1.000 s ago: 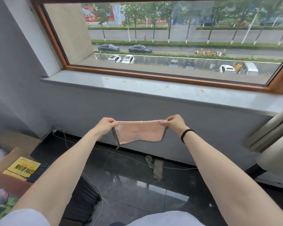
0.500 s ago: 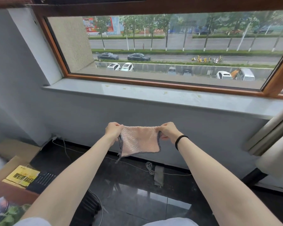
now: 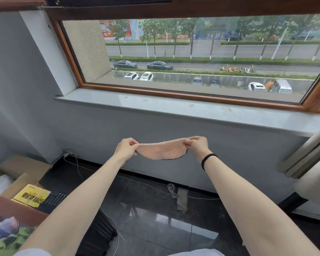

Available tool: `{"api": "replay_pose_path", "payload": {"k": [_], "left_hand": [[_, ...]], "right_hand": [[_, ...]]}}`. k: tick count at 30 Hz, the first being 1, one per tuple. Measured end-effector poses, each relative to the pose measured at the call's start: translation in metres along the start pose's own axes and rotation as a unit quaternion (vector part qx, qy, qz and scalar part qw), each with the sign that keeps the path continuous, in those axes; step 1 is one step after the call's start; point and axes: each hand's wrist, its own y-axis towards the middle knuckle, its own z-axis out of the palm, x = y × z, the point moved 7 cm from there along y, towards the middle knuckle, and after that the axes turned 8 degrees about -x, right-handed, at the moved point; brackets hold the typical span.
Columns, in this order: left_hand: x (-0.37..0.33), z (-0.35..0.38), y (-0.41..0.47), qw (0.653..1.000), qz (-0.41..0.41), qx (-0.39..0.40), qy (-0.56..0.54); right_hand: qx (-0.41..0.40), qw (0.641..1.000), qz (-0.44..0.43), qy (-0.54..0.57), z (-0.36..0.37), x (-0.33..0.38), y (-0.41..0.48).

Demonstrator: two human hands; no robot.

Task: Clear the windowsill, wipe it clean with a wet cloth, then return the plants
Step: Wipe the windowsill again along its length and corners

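Observation:
A pink cloth [image 3: 162, 150] with a dark edge is stretched out in the air between both my hands, below the windowsill. My left hand [image 3: 126, 148] pinches its left end and my right hand [image 3: 198, 145] pinches its right end. The cloth lies nearly flat, sagging a little in the middle. The pale stone windowsill [image 3: 174, 109] runs across the view under the wood-framed window, with a few small yellowish spots on it. No plants stand on the sill. Green leaves [image 3: 4, 242] show at the bottom left corner.
A cardboard box [image 3: 17, 174] with a yellow packet [image 3: 32, 197] sits on the floor at left. A white cable [image 3: 171, 189] runs along the dark glossy floor by the wall. A pale rolled curtain [image 3: 310, 159] hangs at right.
The cloth hung down as a vertical sheet before; now both hands have tipped it up to nearly horizontal and pulled it wider. The view has tilted downward slightly.

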Motion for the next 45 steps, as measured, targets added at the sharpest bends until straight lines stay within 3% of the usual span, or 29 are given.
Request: {"api": "replay_pose_path", "payload": {"k": [3, 6, 9, 11, 15, 18, 22, 24, 27, 33, 37, 42, 45], "left_hand": [[-0.003, 0.008, -0.007, 0.997, 0.009, 0.061, -0.045], [-0.010, 0.015, -0.019, 0.980, 0.030, 0.189, -0.057], [-0.027, 0.023, -0.039, 0.945, 0.051, 0.321, -0.029], [-0.039, 0.029, -0.046, 0.931, 0.092, 0.354, 0.018], [-0.064, 0.040, -0.048, 0.932, 0.163, 0.323, 0.039], [-0.075, 0.046, -0.050, 0.928, 0.181, 0.320, 0.062], [-0.084, 0.053, -0.055, 0.920, 0.162, 0.355, 0.021], [-0.091, 0.051, -0.052, 0.931, 0.168, 0.325, -0.014], [-0.096, 0.048, -0.044, 0.948, 0.203, 0.243, 0.024], [-0.091, 0.048, -0.034, 0.959, 0.194, 0.208, 0.000], [-0.092, 0.042, -0.023, 0.972, 0.185, 0.142, -0.003], [-0.081, 0.030, -0.012, 0.976, 0.134, 0.148, -0.088], [-0.074, 0.028, -0.008, 0.974, 0.102, 0.168, -0.116]], "right_hand": [[-0.048, 0.999, -0.022, -0.004, -0.004, 0.009, -0.008], [-0.107, 0.992, -0.036, -0.064, -0.015, 0.010, -0.006], [-0.105, 0.988, -0.021, -0.109, -0.015, 0.001, -0.001], [-0.091, 0.991, -0.025, -0.098, -0.011, -0.001, -0.001], [-0.053, 0.999, -0.009, 0.004, 0.006, 0.000, -0.009], [0.066, 0.995, 0.016, 0.073, 0.027, 0.009, -0.015], [0.180, 0.983, -0.039, 0.017, 0.045, 0.030, -0.032], [0.219, 0.974, -0.054, -0.002, 0.050, 0.034, -0.038], [0.269, 0.962, -0.054, 0.002, 0.057, 0.035, -0.046], [0.240, 0.967, -0.079, -0.012, 0.057, 0.039, -0.043], [0.210, 0.973, -0.088, -0.038, 0.050, 0.033, -0.032], [0.294, 0.945, -0.073, -0.121, 0.035, 0.003, -0.026], [0.284, 0.951, -0.082, -0.092, 0.040, 0.001, -0.026]]}}
